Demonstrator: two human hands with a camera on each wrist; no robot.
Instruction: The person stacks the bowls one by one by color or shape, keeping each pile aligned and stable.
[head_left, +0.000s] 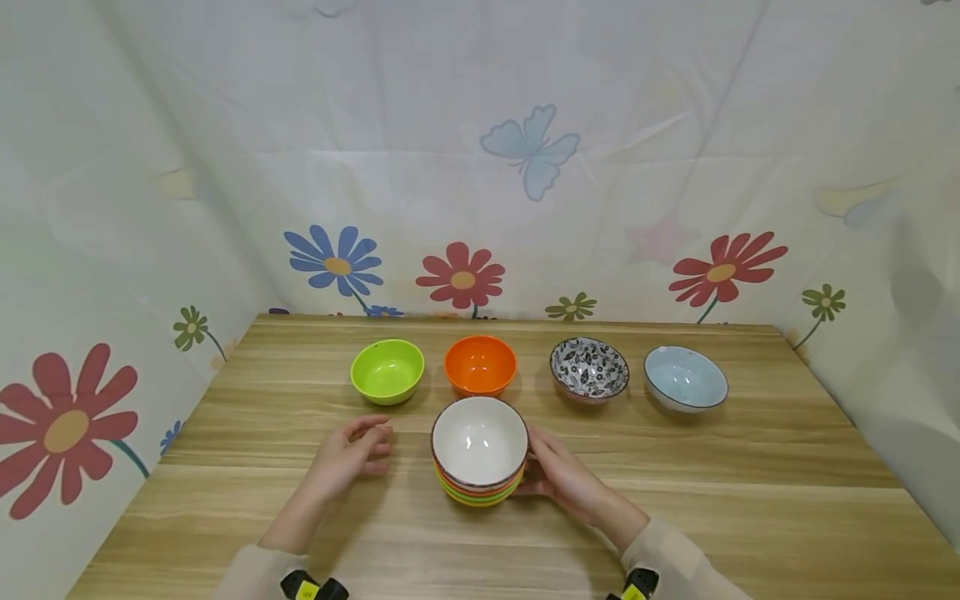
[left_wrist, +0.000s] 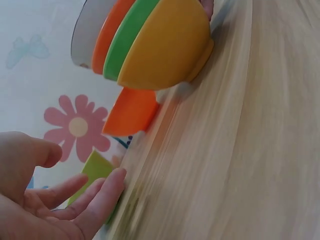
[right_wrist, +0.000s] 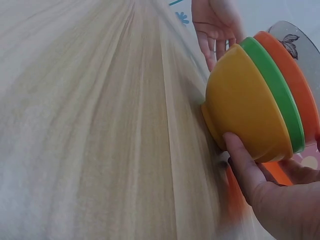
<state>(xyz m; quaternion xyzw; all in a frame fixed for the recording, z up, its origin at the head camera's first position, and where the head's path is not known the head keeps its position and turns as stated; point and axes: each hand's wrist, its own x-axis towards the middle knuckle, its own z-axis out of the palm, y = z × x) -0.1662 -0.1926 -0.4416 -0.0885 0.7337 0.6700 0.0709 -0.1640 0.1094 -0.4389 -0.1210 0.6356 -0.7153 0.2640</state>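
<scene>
A nested stack of bowls stands in front of me, with a white bowl (head_left: 480, 440) with a dark rim on top. Beneath it show an orange bowl (right_wrist: 295, 85), a green bowl (left_wrist: 120, 55) and, lowest, a yellow bowl (right_wrist: 240, 100). My right hand (head_left: 566, 479) holds the stack from its right side, fingertips against the yellow bowl low down; part of this hand is hidden behind the bowls. To the left of the stack, my left hand (head_left: 348, 458) is apart from it, holding nothing, its fingers loosely bent.
Behind the stack, a row of bowls stands on the wooden table (head_left: 750, 517): a lime green bowl (head_left: 387, 372), another orange bowl (head_left: 480, 366), a black-and-white patterned bowl (head_left: 589, 370) and a pale blue bowl (head_left: 686, 378). A flowered cloth (head_left: 420, 183) hangs behind the table.
</scene>
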